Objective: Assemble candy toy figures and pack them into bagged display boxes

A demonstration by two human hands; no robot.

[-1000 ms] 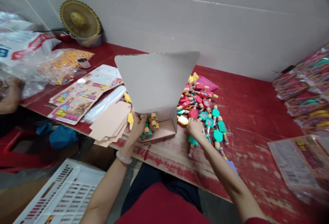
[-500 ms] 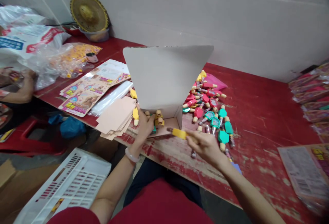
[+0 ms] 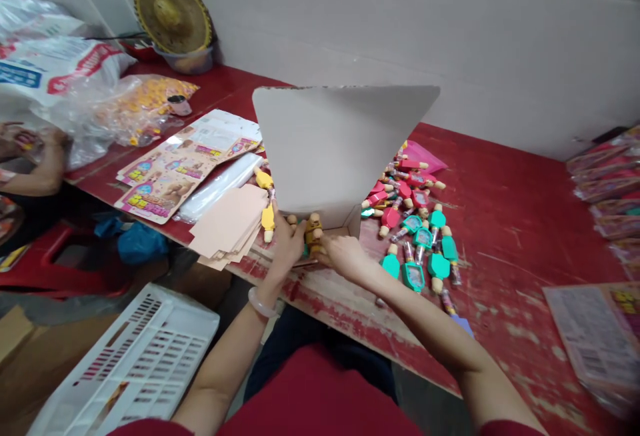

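A cardboard box (image 3: 345,149) stands at the table's front edge, its pale lid raised. Inside it are several small toys (image 3: 315,229) with beige knobs, yellow and green ones among them. My left hand (image 3: 289,244) is closed around the box's left side, thumb on the inside near the toys. My right hand (image 3: 345,256) reaches into the box, fingers pinched at the yellow toys; its fingertips are partly hidden. Left of the box lie two loose yellow toys (image 3: 268,219). To its right spreads a pile of red toys (image 3: 390,218) and green toys (image 3: 439,265) with clear tubes.
Pale cardboard sheets (image 3: 227,219), a clear plastic film (image 3: 220,189) and printed cards (image 3: 165,189) lie to the left. Behind them are plastic bags (image 3: 60,76). A white crate (image 3: 165,349) stands below the table. Another person's arm (image 3: 43,169) shows at far left. Packaged goods (image 3: 610,196) stand right.
My right hand has moved left into the box with the yellow toy, which was held outside it. The box appears slightly farther right in view; my left hand stays at its left side.
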